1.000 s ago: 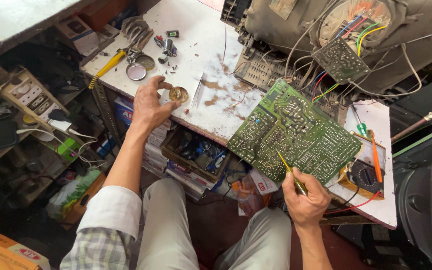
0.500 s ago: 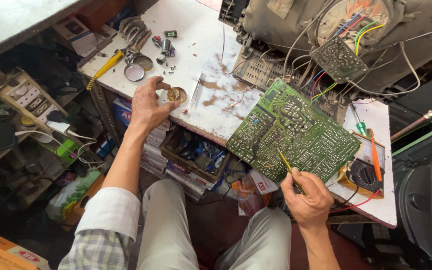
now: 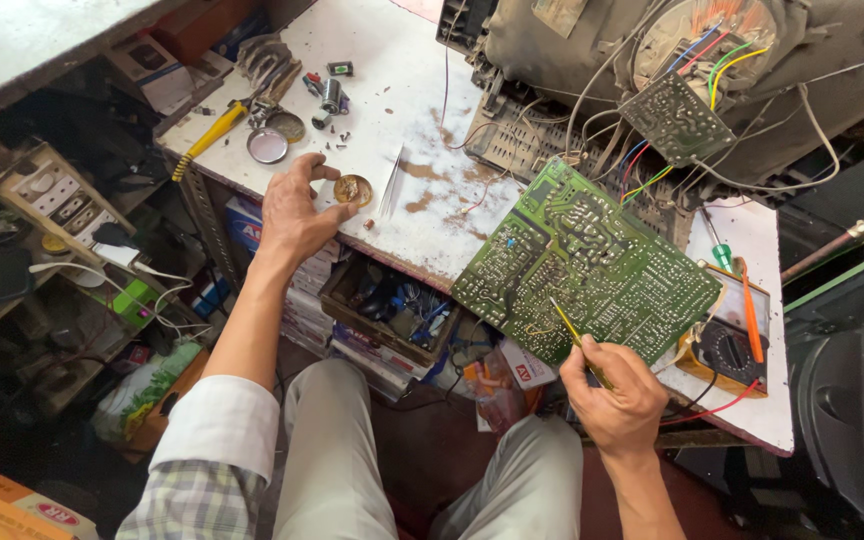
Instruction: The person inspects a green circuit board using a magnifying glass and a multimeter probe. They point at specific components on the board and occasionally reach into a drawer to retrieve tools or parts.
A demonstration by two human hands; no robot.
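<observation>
A large green circuit board [image 3: 592,265] lies tilted over the front edge of the white workbench [image 3: 402,110], solder side up. My right hand [image 3: 617,395] grips a thin yellow-handled tool [image 3: 574,335] whose tip touches the board's lower part. My left hand [image 3: 292,215] rests at the bench's front edge, fingers around a small round brass-coloured tin [image 3: 352,189]. Metal tweezers [image 3: 392,185] lie just right of that tin.
An opened television chassis [image 3: 672,70] with loose coloured wires fills the back right. A multimeter [image 3: 732,345] with an orange probe sits at the right. A yellow-handled screwdriver [image 3: 207,140], round lids and small parts lie at the left. A cluttered drawer [image 3: 392,305] hangs below the bench.
My left hand stays at the small brass tin and has shifted slightly. My right hand keeps the tool on the board, nearly unmoved.
</observation>
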